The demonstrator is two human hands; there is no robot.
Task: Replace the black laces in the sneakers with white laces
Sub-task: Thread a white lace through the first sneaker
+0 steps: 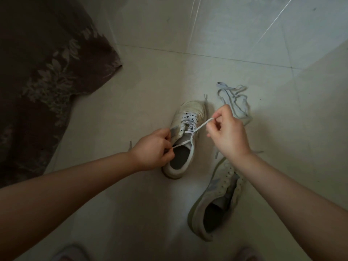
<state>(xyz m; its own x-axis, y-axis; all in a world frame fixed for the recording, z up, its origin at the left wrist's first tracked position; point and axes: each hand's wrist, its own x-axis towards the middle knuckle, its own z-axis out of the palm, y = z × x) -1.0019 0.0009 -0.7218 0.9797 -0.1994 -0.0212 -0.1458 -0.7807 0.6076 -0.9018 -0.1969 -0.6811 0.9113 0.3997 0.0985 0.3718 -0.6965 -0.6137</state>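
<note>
A white sneaker [192,110] stands on the tiled floor, toe pointing away, with a white lace [190,121] threaded through its eyelets. My left hand [152,151] pinches one end of that lace at the shoe's left side, near the collar. My right hand [227,132] pinches the other end, pulled out taut to the right of the tongue. A second white sneaker [212,202] lies on its side below my right wrist, with no lace showing in its eyelets. A loose pale lace [235,98] lies in a tangle on the floor beyond my right hand.
A dark patterned cloth [43,72] covers the floor on the left. Pale floor tiles [131,91] surround the shoes. A lace tip [130,146] lies on the floor left of my left wrist. Two blurred shapes sit at the bottom edge.
</note>
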